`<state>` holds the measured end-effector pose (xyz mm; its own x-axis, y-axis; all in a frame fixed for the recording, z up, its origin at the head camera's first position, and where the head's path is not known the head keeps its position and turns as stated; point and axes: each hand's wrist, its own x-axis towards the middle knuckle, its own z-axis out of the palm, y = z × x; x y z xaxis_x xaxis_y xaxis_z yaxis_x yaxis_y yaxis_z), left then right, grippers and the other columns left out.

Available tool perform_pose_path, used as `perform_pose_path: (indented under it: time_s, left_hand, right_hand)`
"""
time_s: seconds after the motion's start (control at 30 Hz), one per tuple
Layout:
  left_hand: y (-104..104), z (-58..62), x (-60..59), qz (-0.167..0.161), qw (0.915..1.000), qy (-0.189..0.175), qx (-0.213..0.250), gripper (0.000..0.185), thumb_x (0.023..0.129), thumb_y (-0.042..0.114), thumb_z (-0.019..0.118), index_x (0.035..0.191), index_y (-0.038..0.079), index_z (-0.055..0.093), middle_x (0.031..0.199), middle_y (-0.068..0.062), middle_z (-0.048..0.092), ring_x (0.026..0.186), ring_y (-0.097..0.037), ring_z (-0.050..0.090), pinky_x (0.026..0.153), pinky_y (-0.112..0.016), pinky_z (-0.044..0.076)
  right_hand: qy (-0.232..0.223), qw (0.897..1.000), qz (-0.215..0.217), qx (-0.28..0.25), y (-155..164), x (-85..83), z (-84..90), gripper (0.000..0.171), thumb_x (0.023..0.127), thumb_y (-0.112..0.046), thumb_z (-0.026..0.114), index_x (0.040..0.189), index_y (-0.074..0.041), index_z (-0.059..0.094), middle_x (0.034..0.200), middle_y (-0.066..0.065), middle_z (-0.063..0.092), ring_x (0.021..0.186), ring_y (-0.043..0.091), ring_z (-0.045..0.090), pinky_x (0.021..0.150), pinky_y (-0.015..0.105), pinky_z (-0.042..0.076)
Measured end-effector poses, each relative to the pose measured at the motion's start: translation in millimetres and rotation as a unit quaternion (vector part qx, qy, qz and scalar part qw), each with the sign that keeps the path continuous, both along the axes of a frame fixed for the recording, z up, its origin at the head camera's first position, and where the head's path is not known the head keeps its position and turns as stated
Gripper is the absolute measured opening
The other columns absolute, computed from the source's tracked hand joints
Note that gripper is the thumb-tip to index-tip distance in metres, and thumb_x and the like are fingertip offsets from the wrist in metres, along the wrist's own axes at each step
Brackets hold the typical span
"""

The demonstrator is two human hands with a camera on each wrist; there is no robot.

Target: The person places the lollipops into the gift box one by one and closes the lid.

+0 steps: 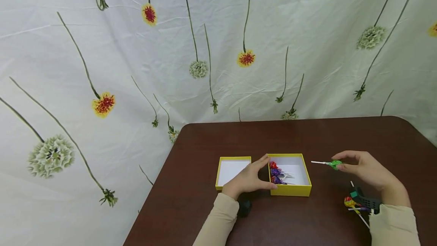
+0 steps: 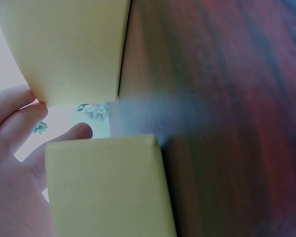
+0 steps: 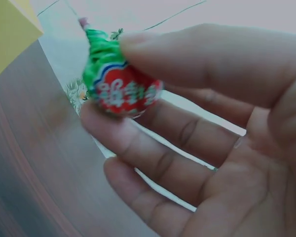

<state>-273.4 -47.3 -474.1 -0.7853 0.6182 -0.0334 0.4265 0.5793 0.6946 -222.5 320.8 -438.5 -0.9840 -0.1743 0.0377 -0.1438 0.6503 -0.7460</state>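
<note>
1. Pinching the green lollipop [image 1: 336,164] by its wrapped head, my right grip [image 1: 372,174] holds it just outside the yellow box [image 1: 291,190], at three o'clock.
2. My left grip [image 1: 247,178] clasps the box's nine o'clock end; I'd keep that steady and swing the stick [image 1: 318,162] toward three, matching the lollipops inside [image 1: 275,172].
3. The white-lined lid [image 1: 229,172] rests at nine; loose lollipops [image 1: 349,202] lie at four, near my black wrist mount [image 1: 368,201], which could snag them.
</note>
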Motion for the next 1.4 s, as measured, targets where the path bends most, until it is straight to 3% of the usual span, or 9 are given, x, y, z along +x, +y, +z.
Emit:
perform_pose_path:
  time_s: [0.23, 0.47, 0.63, 0.87, 1.1, 1.4]
  left_hand:
    - [0, 1.2, 0.5, -0.002, 1.0000, 0.003, -0.001, 0.093, 0.084, 0.046, 0.078, 0.160, 0.021, 0.029, 0.169, 0.002, 0.019, 0.154, -0.024, 0.024, 0.123, -0.058, 0.018]
    - [0, 1.8, 1.6, 0.000, 1.0000, 0.002, 0.001, 0.094, 0.084, 0.046, 0.079, 0.159, 0.020, 0.030, 0.169, 0.002, 0.019, 0.154, -0.025, 0.024, 0.123, -0.058, 0.020]
    - [0, 2.4, 1.3, 0.000, 1.0000, 0.003, 0.000, 0.094, 0.084, 0.046, 0.078, 0.160, 0.019, 0.029, 0.169, 0.001, 0.019, 0.154, -0.025, 0.023, 0.123, -0.058, 0.019]
    - [0, 2.0, 2.3, 0.002, 1.0000, 0.001, -0.002, 0.094, 0.084, 0.047, 0.078, 0.160, 0.022, 0.028, 0.169, 0.002, 0.018, 0.154, -0.025, 0.023, 0.123, -0.058, 0.017]
    - [0, 1.6, 2.5, 0.003, 1.0000, 0.001, -0.003, 0.094, 0.084, 0.047, 0.078, 0.160, 0.021, 0.028, 0.169, 0.003, 0.018, 0.154, -0.024, 0.023, 0.123, -0.058, 0.018]
    - [0, 0.7, 2.1, 0.004, 1.0000, -0.002, 0.000, 0.095, 0.084, 0.047, 0.078, 0.160, 0.021, 0.028, 0.169, 0.004, 0.018, 0.155, -0.023, 0.022, 0.124, -0.058, 0.016]
  right_hand:
    - [0.021, 1.000, 0.000, -0.022, -5, 0.6, 4.2, 0.033, 0.097, -0.022, 0.067, 0.121, 0.000, 0.068, 0.118, 0.013, 0.068, 0.093, -0.009, 0.053, 0.076, 0.024, 0.053]
    - [0.035, 0.998, 0.018, -0.056, -9, 0.5, 8.1, 0.038, 0.101, -0.021, 0.061, 0.130, 0.003, 0.063, 0.118, -0.012, 0.065, 0.095, -0.010, 0.059, 0.077, 0.021, 0.055]
    - [0.030, 0.995, 0.015, -0.092, -13, -1.7, 10.1, 0.042, 0.100, -0.021, 0.064, 0.131, 0.005, 0.058, 0.111, -0.021, 0.067, 0.093, -0.004, 0.065, 0.079, 0.021, 0.057]
    - [0.037, 0.994, 0.007, -0.103, -16, -2.2, 9.1, 0.034, 0.098, -0.019, 0.065, 0.120, 0.006, 0.063, 0.100, -0.022, 0.068, 0.087, 0.002, 0.065, 0.076, 0.022, 0.057]
    - [0.065, 0.991, -0.001, -0.117, -18, -2.1, 9.1, 0.032, 0.099, -0.016, 0.065, 0.119, 0.007, 0.064, 0.097, -0.022, 0.069, 0.084, 0.001, 0.065, 0.073, 0.020, 0.055]
    - [0.083, 0.990, -0.008, -0.110, -29, -2.7, 14.1, 0.036, 0.101, -0.021, 0.062, 0.125, 0.005, 0.063, 0.108, -0.030, 0.062, 0.096, -0.009, 0.060, 0.076, 0.016, 0.051]
